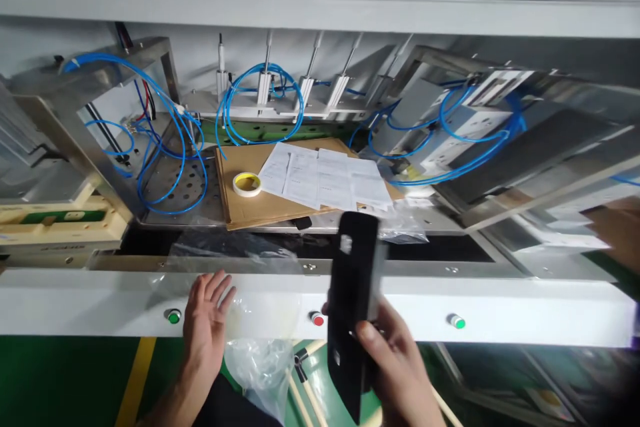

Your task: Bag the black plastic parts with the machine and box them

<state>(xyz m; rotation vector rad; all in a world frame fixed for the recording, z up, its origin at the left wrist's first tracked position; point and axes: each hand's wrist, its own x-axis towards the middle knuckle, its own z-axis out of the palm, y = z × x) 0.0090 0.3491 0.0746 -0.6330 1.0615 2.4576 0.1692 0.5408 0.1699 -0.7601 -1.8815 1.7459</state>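
My right hand is closed around a long black plastic part, held upright before the machine's white front edge. Small light patches show on the part's face, and its outline is slightly blurred. To the left, my left hand is raised with fingers apart and nothing in it. A clear plastic bag hangs over the front edge beside that hand; whether they touch I cannot tell. Behind, a cardboard sheet carries several printed papers and a roll of tape.
Coiled blue air hoses lie at left, with more hoses around a metal fixture at right. A row of pneumatic cylinders stands at the back. Green buttons and a red button sit along the front edge.
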